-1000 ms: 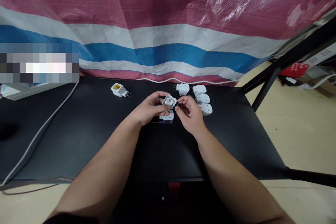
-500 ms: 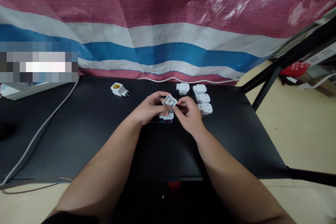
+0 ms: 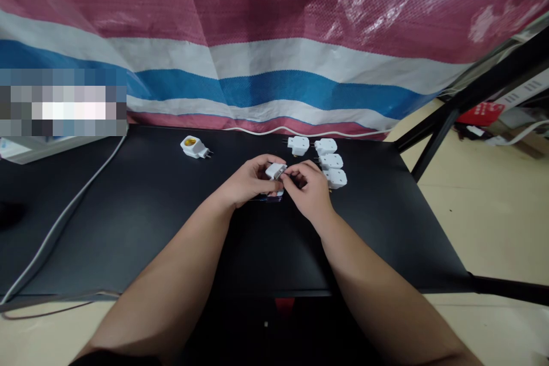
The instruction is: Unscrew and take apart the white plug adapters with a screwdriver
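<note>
Between the fingers of my left hand (image 3: 253, 182) is a small white plastic piece (image 3: 275, 170), tilted so that its side faces me. My right hand (image 3: 307, 183) is closed, its thumb and fingertips pinched at the piece's right edge; whether they hold a smaller part is hidden. Below the hands, another white piece and a screwdriver (image 3: 273, 199) with a dark, shiny handle lie on the black table, partly covered by my left hand. Several white plug adapters (image 3: 334, 178) stand close together just beyond my right hand.
A lone white adapter with a yellow round inside (image 3: 194, 147) lies left of my hands. A white cable (image 3: 64, 214) crosses the table's left side, near a pale box (image 3: 55, 147). A striped sheet (image 3: 257, 86) hangs behind; a black metal frame (image 3: 450, 114) stands at right.
The white piece in my left hand has been turned from its open, hollow face to its side. Both hands have shifted slightly, and my left hand now covers more of the piece beneath.
</note>
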A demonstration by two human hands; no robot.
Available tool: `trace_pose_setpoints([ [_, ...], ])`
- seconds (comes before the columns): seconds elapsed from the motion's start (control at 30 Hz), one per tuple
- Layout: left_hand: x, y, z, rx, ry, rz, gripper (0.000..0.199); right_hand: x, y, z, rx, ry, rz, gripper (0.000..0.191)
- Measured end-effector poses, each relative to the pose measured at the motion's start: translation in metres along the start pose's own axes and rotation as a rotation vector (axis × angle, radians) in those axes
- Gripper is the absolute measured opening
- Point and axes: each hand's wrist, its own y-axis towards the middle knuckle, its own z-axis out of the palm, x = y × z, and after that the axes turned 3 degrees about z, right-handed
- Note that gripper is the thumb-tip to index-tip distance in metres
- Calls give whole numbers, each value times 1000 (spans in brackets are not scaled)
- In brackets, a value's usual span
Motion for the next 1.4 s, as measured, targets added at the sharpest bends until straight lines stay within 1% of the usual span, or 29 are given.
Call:
trace_pose_setpoints([
  [0.13, 1, 2, 0, -41, 20, -27, 55, 2, 0, -1, -2, 21, 20, 6],
  [0.27, 0, 2, -1, -108, 4, -40, 58, 0, 0, -1, -50, 70, 13, 6],
  [0.33, 0, 2, -2, -122, -2, -42, 59, -2, 0, 0, -50, 102, 15, 9],
  [0.4, 1, 3, -2, -119, 6, -40, 60, -3, -1, 1, -17, 113, 41, 10],
  [0.47, 1, 3, -2, -103, 18, -33, 60, -4, -1, 2, 22, 107, 60, 7],
  [0.53, 1, 3, -2, -81, 22, -19, 59, -4, -1, 3, 42, 94, 51, 8],
  [0.67, 2, 3, -2, -43, 17, -5, 58, -5, -1, 3, 19, 59, 22, 14],
  [0.93, 5, 4, -1, -40, 69, 26, 58, -7, 0, 4, 20, -9, 39, 7],
  [1.1, 5, 4, -2, -41, 82, 29, 59, -6, 1, 5, 23, -42, 25, 7],
  [1.2, 3, 4, -3, -89, 98, 26, 59, -5, 1, 5, 20, -42, 14, 9],
  [1.3, -2, 4, -4, -205, 66, 48, 56, -4, 2, 5, 18, -50, 13, 10],
  [1.4, -10, 3, -6, -314, 0, 23, 53, -4, 2, 5, 24, -64, 25, 10],
])
